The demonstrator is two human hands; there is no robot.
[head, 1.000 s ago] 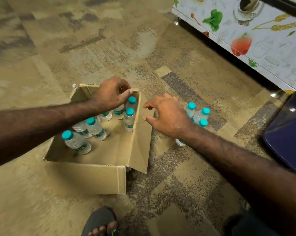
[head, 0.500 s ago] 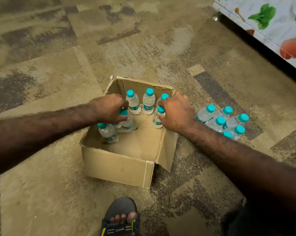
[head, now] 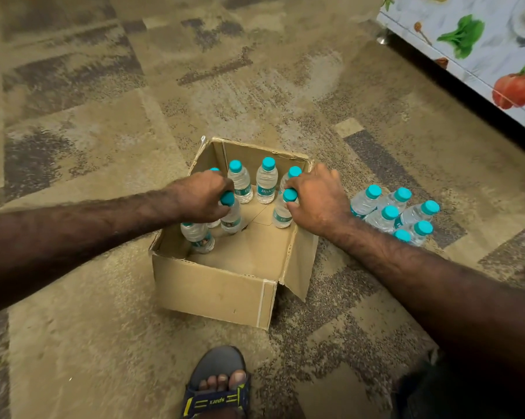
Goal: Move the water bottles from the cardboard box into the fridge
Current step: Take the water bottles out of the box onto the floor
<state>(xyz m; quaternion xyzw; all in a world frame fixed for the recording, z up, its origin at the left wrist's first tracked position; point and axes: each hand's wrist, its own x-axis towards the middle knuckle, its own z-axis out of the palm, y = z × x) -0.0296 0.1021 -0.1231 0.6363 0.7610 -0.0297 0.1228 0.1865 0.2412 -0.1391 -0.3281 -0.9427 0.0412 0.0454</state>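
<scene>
An open cardboard box [head: 213, 291] sits on the carpet with several small clear water bottles with teal caps inside. My left hand [head: 201, 198] grips the neck of one bottle [head: 231, 216] at the box's left side. My right hand [head: 318, 198] grips another bottle [head: 282, 211] by its top near the box's right wall. Two upright bottles [head: 266, 181] stand free along the back wall. A further group of several bottles [head: 391, 213] stands on the floor right of the box, partly behind my right forearm.
A cabinet front printed with vegetables [head: 481, 52] runs along the top right, raised on a metal foot [head: 382, 40]. My sandalled foot [head: 217, 385] is on the patterned carpet just in front of the box. The box's right flap [head: 300, 267] hangs outward.
My right hand moved from the floor bottles into the box and took hold of a bottle. My left hand shifted to a bottle at the left. The view tilted towards the box.
</scene>
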